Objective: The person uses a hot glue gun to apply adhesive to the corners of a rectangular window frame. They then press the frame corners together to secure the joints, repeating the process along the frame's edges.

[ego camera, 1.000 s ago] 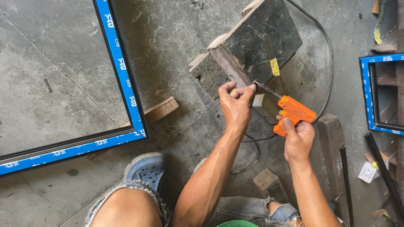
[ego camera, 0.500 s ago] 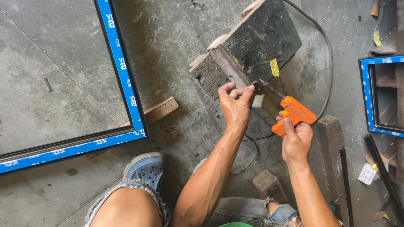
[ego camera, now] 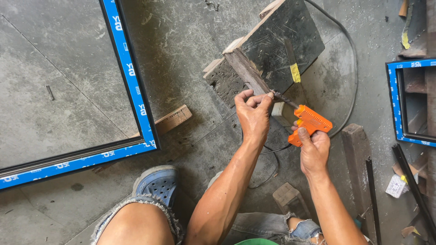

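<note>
While the right hand [ego camera: 314,149] grips the orange drill [ego camera: 310,123] and the left hand [ego camera: 252,115] pinches its bit [ego camera: 285,98] against the dark wooden block [ego camera: 268,50], the work looks barely begun, the block apparently undrilled.

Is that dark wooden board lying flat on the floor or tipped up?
Tipped up. The dark wooden board leans on smaller blocks, its near edge raised off the concrete floor.

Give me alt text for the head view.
Seated person's right hand holds an orange power tool, its tip pinched by the left hand against a dark wooden block on the concrete floor.
</note>
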